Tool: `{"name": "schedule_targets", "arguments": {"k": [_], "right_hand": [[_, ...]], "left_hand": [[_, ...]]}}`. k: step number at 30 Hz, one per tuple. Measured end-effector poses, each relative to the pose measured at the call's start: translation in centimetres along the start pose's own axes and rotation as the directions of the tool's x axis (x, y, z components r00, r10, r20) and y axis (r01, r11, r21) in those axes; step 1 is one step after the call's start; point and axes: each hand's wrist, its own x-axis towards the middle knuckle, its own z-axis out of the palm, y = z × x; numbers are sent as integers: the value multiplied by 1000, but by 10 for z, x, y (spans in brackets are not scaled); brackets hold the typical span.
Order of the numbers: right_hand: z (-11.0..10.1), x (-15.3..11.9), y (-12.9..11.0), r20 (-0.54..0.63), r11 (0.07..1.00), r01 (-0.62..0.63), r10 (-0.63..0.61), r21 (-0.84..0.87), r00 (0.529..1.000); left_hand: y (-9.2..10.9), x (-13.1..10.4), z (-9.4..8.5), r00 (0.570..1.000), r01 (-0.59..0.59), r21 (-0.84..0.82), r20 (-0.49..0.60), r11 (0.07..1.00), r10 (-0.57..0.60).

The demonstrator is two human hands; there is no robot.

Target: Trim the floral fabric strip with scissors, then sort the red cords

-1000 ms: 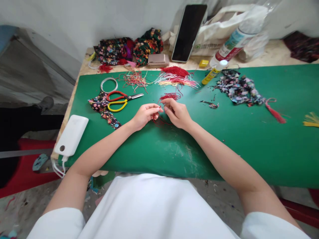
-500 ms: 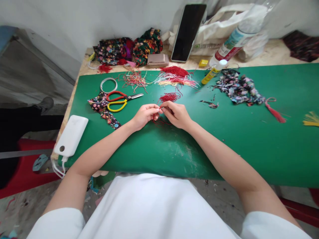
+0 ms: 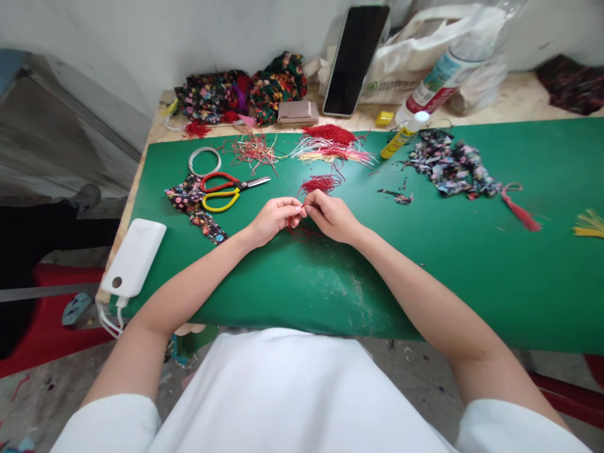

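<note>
My left hand (image 3: 278, 217) and my right hand (image 3: 333, 217) meet over the middle of the green mat (image 3: 283, 289). Both are closed in a pinch on thin red cord (image 3: 304, 231), whose loose strands hang below the fingers. The exact spot between the fingertips is mostly hidden. Just beyond lies a small heap of red cords (image 3: 321, 183). Further back rests a larger bundle of red, white and yellow threads (image 3: 330, 143), with tangled cord pieces (image 3: 255, 153) to its left.
Scissors (image 3: 226, 190), a tape ring (image 3: 205, 162) and floral fabric (image 3: 189, 195) lie left, near a white power bank (image 3: 135, 257). Behind stand a phone (image 3: 356, 63), a glue stick (image 3: 403, 135) and a bottle (image 3: 434, 85). Fabric scraps (image 3: 443, 163) and a tassel (image 3: 521, 211) lie right.
Both hands stay together at the same place, with the right fingers shifting slightly at the pinch. The rest of the table looks unchanged.
</note>
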Motion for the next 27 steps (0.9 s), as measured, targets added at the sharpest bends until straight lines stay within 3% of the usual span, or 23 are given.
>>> {"name": "schedule_targets", "arguments": {"k": [8, 12, 19, 27], "right_hand": [[1, -2, -3, 12, 992, -21, 22, -123, 1000], [1, -2, -4, 25, 994, -18, 21, -105, 999], [1, -1, -3, -61, 999, 16, -18, -35, 998], [-1, -1, -4, 22, 1000, 4, -3, -28, 1000]], "left_hand": [[0, 0, 1, 1000, 11, 34, 20, 999, -11], [1, 0, 2, 1000, 17, 24, 18, 1000, -17], [0, 0, 2, 999, -1, -33, -36, 999, 0], [1, 0, 4, 994, -7, -151, -105, 988, -8]]}}
